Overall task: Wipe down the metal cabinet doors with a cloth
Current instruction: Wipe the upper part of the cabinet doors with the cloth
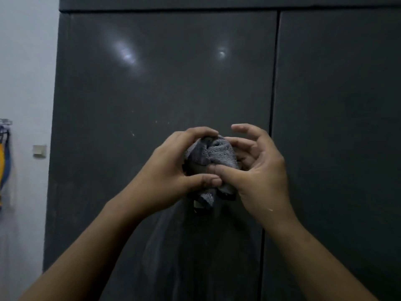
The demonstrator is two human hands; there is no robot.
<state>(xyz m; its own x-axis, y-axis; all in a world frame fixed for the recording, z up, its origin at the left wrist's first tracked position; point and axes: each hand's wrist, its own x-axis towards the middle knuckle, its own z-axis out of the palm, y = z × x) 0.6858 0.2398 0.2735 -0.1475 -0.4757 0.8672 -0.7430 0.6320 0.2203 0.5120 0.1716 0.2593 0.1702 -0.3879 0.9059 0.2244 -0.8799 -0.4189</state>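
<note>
A pale wall (26, 61) bordered the dark cabinet's left edge. Its 2 metal doors, left door (141, 94) and right door (336, 105), met at a vertical seam (273, 83). In front of the left door, near that seam, the left hand (173, 172) and right hand (262, 170) both gripped the bunched grey cloth (214, 153), with broad bare panel above.

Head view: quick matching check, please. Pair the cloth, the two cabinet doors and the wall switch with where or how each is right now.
1 cloth
2 left door
3 right door
4 wall switch

A on the white wall, far left
B bunched between left hand and right hand
C shows two glare spots
D right of the vertical seam

Pairs: 1-B, 2-C, 3-D, 4-A
</note>
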